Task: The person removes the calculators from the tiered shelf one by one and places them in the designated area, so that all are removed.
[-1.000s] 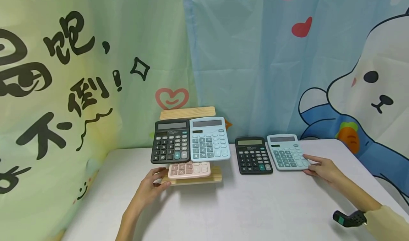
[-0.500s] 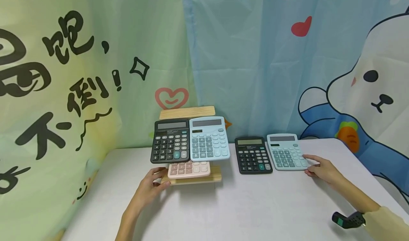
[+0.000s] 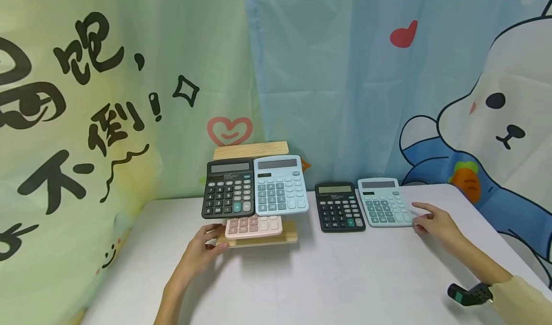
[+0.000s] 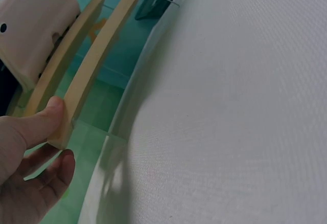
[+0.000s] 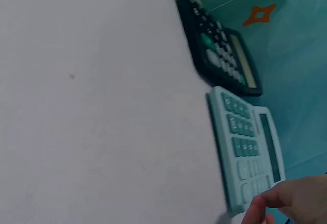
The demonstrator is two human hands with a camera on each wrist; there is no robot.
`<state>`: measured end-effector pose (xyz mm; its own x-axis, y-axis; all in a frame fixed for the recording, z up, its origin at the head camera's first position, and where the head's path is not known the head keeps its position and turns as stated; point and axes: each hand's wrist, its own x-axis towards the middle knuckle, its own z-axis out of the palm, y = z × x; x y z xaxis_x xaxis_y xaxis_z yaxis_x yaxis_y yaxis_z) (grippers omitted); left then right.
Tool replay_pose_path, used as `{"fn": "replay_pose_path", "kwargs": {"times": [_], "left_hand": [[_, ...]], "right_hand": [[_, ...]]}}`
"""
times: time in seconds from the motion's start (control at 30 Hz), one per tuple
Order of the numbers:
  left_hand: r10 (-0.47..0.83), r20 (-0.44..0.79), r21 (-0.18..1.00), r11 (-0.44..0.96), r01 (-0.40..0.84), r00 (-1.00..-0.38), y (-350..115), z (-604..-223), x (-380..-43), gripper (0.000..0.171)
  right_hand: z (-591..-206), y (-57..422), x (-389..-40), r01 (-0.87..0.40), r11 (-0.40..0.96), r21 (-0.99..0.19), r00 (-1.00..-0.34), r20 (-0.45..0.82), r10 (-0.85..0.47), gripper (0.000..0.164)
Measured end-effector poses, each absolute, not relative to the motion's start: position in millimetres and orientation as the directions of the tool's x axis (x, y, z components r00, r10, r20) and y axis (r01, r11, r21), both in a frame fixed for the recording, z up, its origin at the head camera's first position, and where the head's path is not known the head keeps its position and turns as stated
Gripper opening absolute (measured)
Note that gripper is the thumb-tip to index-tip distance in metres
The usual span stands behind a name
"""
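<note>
My left hand (image 3: pixel 200 250) pinches the left end of the front slat of a wooden stand (image 3: pixel 290 234); the left wrist view shows the thumb (image 4: pixel 48 119) on the slat and fingers under it. On the stand, a black calculator (image 3: pixel 228 191) and a light blue calculator (image 3: pixel 281 186) lean side by side above a pink calculator (image 3: pixel 253 227), whose upper part is hidden. To the right, another black calculator (image 3: pixel 339 207) and another light blue calculator (image 3: pixel 384 203) lie on the table. My right hand (image 3: pixel 437 224) is beside that blue one's lower right edge, fingers bent loosely, gripping nothing.
The white table (image 3: pixel 327 282) runs back to a printed cloth backdrop (image 3: pixel 310 75). A wooden slat (image 3: pixel 251 150) rises behind the upper calculators. A black device (image 3: pixel 470 295) sits at the right wrist by the sleeve (image 3: pixel 522 301).
The right hand's fingers have drawn slightly off the right edge of the light blue calculator on the table. The left hand keeps its hold on the stand. The head view has shifted a little.
</note>
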<state>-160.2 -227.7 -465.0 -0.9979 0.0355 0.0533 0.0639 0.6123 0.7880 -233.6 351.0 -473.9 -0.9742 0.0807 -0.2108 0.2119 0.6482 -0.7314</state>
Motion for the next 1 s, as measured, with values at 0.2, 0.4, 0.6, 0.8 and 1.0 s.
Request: {"fn": "replay_pose_path", "kwargs": {"times": [0.2, 0.4, 0.6, 0.8, 1.0], "left_hand": [[0.040, 0.059, 0.790, 0.609, 0.071, -0.997, -229, -467, -161, 0.045], [0.033, 0.060, 0.792, 0.607, 0.068, -0.998, -227, -466, -161, 0.045], [0.030, 0.065, 0.797, 0.600, 0.070, -0.997, -227, -465, -161, 0.045], [0.031, 0.071, 0.793, 0.605, 0.075, -0.997, -228, -466, -161, 0.044], [0.032, 0.068, 0.797, 0.599, 0.073, -0.997, -228, -465, -161, 0.045]], "right_hand": [[-460, 350, -227, 0.219, 0.564, -0.796, -0.974, -0.217, 0.073, 0.060], [-437, 332, -215, 0.237, 0.439, -0.866, -0.960, -0.279, -0.031, 0.069], [-413, 297, -199, 0.182, 0.431, -0.884, -0.957, -0.259, -0.129, 0.068], [-396, 267, -184, 0.136, 0.441, -0.887, -0.943, -0.253, -0.217, 0.064], [-388, 248, -177, 0.113, 0.436, -0.893, -0.931, -0.249, -0.268, 0.059]]}}
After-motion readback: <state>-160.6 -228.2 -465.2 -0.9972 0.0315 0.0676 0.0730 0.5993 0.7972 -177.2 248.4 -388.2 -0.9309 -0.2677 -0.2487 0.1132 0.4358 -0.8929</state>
